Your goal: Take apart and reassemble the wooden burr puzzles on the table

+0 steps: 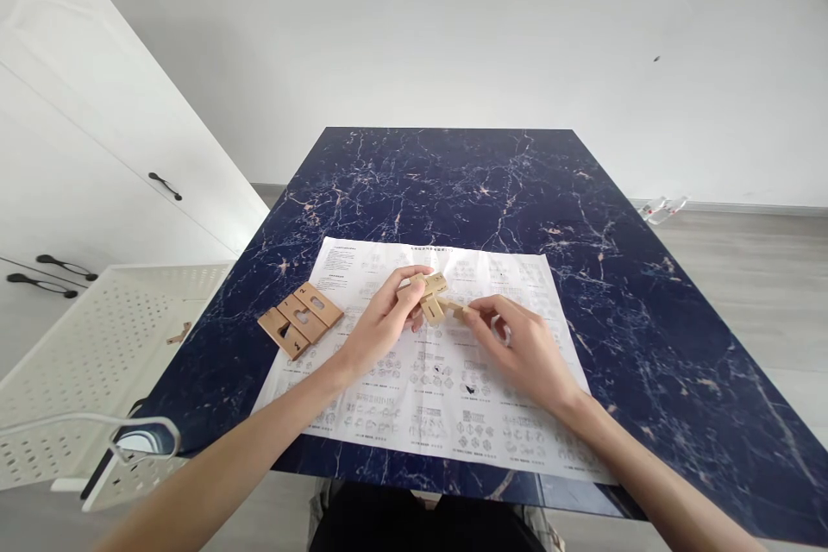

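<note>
My left hand is closed around several interlocked wooden puzzle pieces, light in colour, some with dark printed numbers. From the right, my right hand pinches one small wooden piece at its end; its other end reaches the pieces in my left hand, though I cannot tell whether it is fitted in. Both hands are above a large creased instruction sheet printed with small diagrams. Left of my left hand, flat wooden pieces with cut-out slots and numbers lie side by side, partly over the sheet's edge.
The sheet lies on a dark blue marble-patterned table. At the left stand a white perforated basket with a small brown piece in it, and a white cabinet with black handles. Clear plastic items are on the floor near the wall.
</note>
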### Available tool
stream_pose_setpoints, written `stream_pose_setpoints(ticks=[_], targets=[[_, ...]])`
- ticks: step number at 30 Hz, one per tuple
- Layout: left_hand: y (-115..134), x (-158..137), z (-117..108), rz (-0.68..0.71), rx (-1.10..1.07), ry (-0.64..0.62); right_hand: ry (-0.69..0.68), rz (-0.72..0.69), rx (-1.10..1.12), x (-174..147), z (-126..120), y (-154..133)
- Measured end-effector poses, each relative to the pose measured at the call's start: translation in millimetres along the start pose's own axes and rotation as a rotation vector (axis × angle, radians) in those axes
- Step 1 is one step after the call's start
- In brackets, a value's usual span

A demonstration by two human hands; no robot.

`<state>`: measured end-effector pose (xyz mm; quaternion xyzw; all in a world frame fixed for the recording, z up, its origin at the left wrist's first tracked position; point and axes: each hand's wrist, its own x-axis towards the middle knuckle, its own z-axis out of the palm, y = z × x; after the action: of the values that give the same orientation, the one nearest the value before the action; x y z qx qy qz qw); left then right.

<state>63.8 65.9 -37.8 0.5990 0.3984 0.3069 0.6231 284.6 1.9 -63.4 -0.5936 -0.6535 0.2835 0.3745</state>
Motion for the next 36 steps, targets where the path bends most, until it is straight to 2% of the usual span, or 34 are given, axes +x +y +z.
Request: stream_pose_setpoints(ticks=[4, 9, 11, 14, 20, 24, 29, 36], targets=[[0.3, 0.5, 0.5, 0.039, 0.006, -0.04, -0.085, 0.25, 0.402, 1.7, -10.0, -5.7], [1.8, -1.4, 0.4, 0.041, 0.018, -0.099, -0.305, 0.458, 0.884, 4.6, -18.8, -6.2], [1.5, -2.1, 0.4, 0.035, -0.019, -0.138, -0.388, 0.505, 1.025, 5.1, -20.3, -4.9], [-1.1, -2.2, 0.7, 0.048, -0.033, -0.193, -0.488, 0.503, 1.152, 3.8, -20.3, -1.0], [-4.2, -4.6, 4.8, 0.107, 0.054, -0.179, -0.609, 0.463, 1.178, 1.7, -18.3, 5.0], [-2.9, -4.8, 6.6, 0.272, 0.134, -0.189, -0.639, 0.435, 1.207, 4.1, -16.3, 2.8], [-7.0, 0.8, 3.6, 0.506, 0.289, -0.14, -0.635, 0.416, 1.155, 3.6, -14.0, -0.3], [-9.4, 1.3, 1.1, 0.576, 0.35, -0.113, -0.529, 0.294, 0.952, -0.8, -13.1, -6.3]])
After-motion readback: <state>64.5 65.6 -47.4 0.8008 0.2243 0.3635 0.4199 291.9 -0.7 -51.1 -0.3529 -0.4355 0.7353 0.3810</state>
